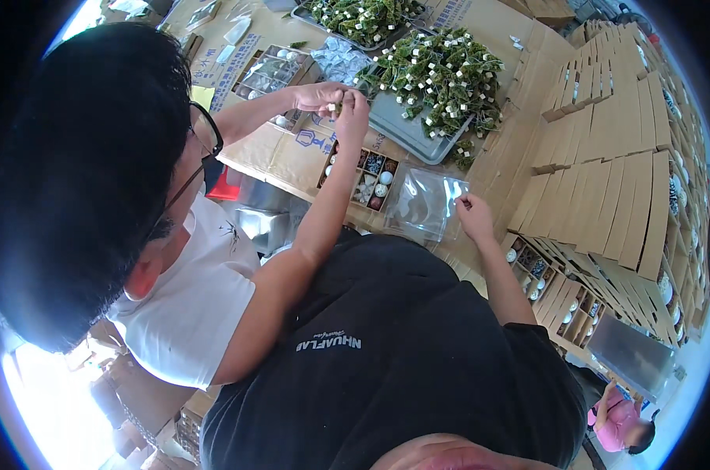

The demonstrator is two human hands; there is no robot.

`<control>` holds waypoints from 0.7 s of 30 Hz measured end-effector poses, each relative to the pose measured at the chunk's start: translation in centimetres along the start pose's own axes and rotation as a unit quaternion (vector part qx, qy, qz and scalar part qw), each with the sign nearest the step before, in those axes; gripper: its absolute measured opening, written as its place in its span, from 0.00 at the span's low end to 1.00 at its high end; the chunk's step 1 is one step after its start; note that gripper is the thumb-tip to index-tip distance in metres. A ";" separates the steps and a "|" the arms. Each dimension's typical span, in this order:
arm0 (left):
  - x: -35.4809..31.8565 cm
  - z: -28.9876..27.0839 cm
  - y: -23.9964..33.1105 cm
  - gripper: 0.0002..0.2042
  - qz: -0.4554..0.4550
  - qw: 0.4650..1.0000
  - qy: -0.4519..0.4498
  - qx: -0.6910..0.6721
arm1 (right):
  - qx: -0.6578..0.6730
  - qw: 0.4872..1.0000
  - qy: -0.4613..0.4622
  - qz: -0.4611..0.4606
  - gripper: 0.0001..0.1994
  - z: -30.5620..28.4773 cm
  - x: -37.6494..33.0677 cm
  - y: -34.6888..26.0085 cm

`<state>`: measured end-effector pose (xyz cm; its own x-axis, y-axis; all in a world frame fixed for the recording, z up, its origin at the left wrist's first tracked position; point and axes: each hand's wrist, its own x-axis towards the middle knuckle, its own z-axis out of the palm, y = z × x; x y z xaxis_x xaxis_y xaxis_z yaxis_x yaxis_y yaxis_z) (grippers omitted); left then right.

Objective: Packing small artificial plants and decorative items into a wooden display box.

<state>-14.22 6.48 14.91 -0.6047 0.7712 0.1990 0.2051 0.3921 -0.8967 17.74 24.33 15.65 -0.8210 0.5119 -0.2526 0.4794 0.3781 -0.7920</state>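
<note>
Looks like I'm at the bag-opening step: my right hand (pixel 474 213) is pinching the edge of the clear, crinkly plastic bag (pixel 425 202), which is lying on the cardboard-covered bench (pixel 288 157) just beside the divided box of small round ornaments (pixel 368 180). Can't see my left hand at all. I reckon the next move needs a gentle tug to part the mouth.

head cam | one fisheye view, looks steeply down from above | close over desk (pixel 292 153) (edges bend at rim)
</note>
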 end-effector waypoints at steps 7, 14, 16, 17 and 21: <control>-1.8 -5.2 -4.2 0.14 0.024 0.998 0.017 0.058 | 0.005 1.000 0.005 0.014 0.12 0.0 -0.6 0.8; -3.9 5.8 -8.0 0.17 -0.040 0.954 -0.231 -0.185 | 0.002 1.000 -0.018 -0.013 0.12 0.5 -0.1 -0.1; -3.9 7.4 -5.8 0.17 -0.099 0.917 -0.260 -0.286 | 0.004 1.000 -0.013 -0.003 0.11 0.5 -0.1 0.4; -2.9 4.6 -6.3 0.17 -0.211 0.861 -0.319 -0.337 | 0.007 1.000 0.001 0.009 0.11 0.2 -0.4 0.7; -9.5 9.9 -3.1 0.14 -0.284 0.936 -0.209 0.021 | 0.006 0.999 -0.030 -0.028 0.11 0.9 0.2 -0.7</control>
<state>-16.78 -7.04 11.91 -0.8566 0.1781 0.4843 -0.2658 0.6521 -0.7100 16.95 23.48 15.69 -0.8634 0.4432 -0.2409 0.4293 0.3947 -0.8124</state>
